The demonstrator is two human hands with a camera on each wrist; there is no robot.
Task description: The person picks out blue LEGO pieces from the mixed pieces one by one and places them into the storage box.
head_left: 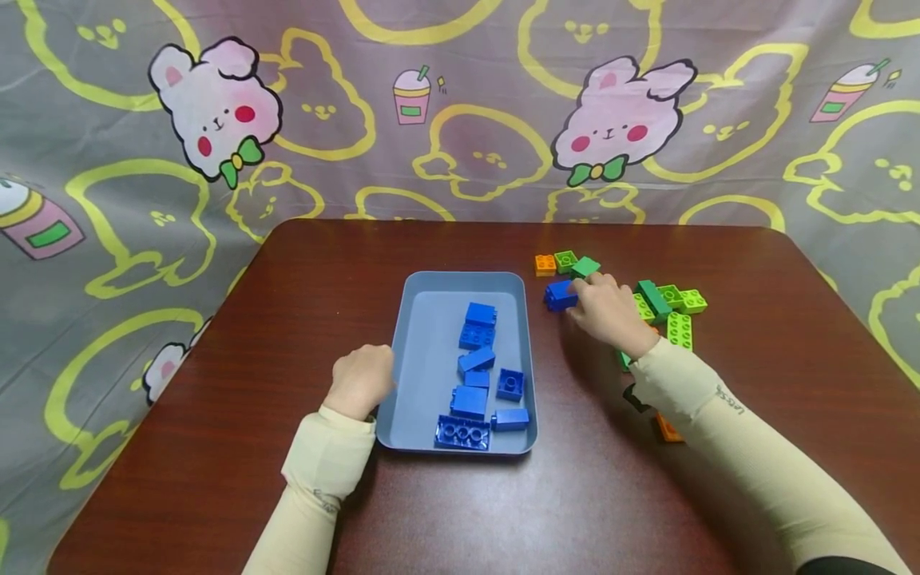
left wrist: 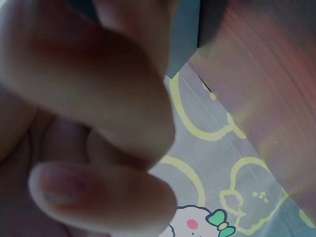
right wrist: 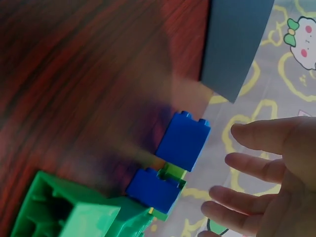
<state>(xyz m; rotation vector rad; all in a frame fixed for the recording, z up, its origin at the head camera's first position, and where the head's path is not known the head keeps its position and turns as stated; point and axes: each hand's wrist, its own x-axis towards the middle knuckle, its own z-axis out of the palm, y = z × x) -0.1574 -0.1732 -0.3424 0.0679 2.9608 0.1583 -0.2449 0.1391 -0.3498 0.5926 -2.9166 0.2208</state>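
A blue-grey tray [head_left: 431,319] holds several blue toy bricks [head_left: 469,402], mostly along its right half. My left hand [head_left: 362,381] grips the tray's left rim with curled fingers; in the left wrist view those fingers [left wrist: 103,197] hide most of the contact. On the right, my right hand [head_left: 611,311] hovers beside blue bricks on the table. Its fingers are spread and relaxed in the right wrist view, with nothing between them. Two blue bricks show there, an upright one [right wrist: 183,140] and a lower one [right wrist: 154,190], both apart from the fingertips.
Green bricks [head_left: 652,299] lie in a loose group beyond and under the right forearm. An orange brick [head_left: 545,264] and a light green one [head_left: 565,261] sit farther back. Another orange brick [head_left: 668,429] is beside the right sleeve. A patterned cloth [head_left: 489,104] hangs behind the brown table [head_left: 345,263].
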